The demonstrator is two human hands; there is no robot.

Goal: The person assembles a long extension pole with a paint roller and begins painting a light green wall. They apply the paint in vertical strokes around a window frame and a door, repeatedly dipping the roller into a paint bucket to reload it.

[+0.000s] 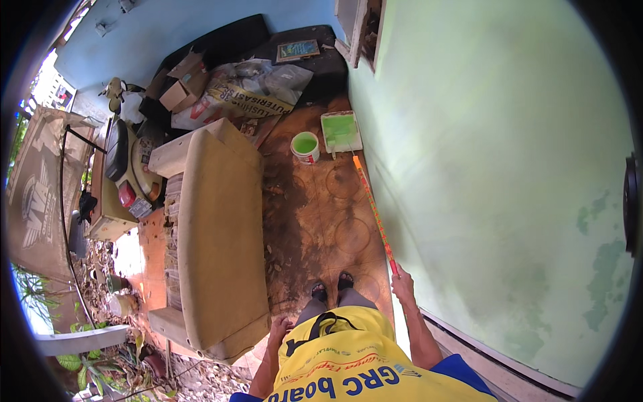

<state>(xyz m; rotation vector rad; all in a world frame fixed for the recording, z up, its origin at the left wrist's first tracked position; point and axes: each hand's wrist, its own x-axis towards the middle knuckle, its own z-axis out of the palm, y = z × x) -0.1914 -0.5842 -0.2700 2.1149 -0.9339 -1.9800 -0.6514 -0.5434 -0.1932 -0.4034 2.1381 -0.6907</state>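
My right hand [402, 286] is shut around the red grip of a long patterned pole [374, 206]. From its orange far end a thin metal rod reaches the near edge of a white paint tray [358, 131], which stands by the foot of the wall and holds light green paint. A roller head cannot be made out clearly. Just left of the tray is a white bucket [308, 159] with green paint inside. At my left thigh hangs my left hand [280, 329], near the yellow apron [331, 346]; nothing shows in it, and its fingers are partly hidden.
A pale green wall [492, 151] with darker patches rises on the right. An upholstered sofa [226, 231] stands left of my feet on the stained tile floor [321, 251]. Beyond are a black sofa [326, 80], a cardboard box [183, 88], plastic sheeting [251, 88] and a scooter [131, 161].
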